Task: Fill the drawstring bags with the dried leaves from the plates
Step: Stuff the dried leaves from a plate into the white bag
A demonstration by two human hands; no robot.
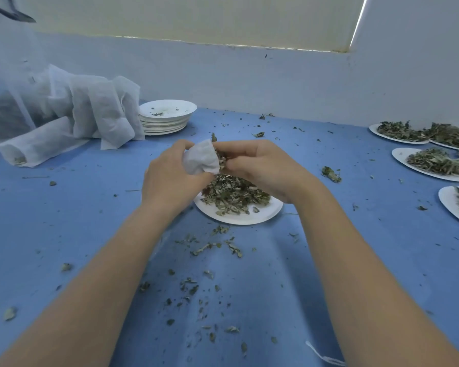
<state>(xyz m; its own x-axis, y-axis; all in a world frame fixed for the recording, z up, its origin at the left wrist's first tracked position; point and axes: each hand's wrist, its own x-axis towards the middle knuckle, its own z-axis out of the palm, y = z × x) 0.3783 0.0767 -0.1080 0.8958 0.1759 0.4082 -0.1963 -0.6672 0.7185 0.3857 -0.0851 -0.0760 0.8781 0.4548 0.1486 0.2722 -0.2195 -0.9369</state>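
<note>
A small white drawstring bag is held above a white paper plate heaped with dried leaves. My left hand grips the bag from the left, its mouth turned to the right. My right hand pinches a tuft of dried leaves at the bag's mouth, fingers curled around them. Both hands hover just over the far side of the plate.
A stack of used plates stands at the back left beside a heap of white bags. Several plates of dried leaves line the right edge. Loose leaf bits litter the blue tablecloth. A white wall runs behind.
</note>
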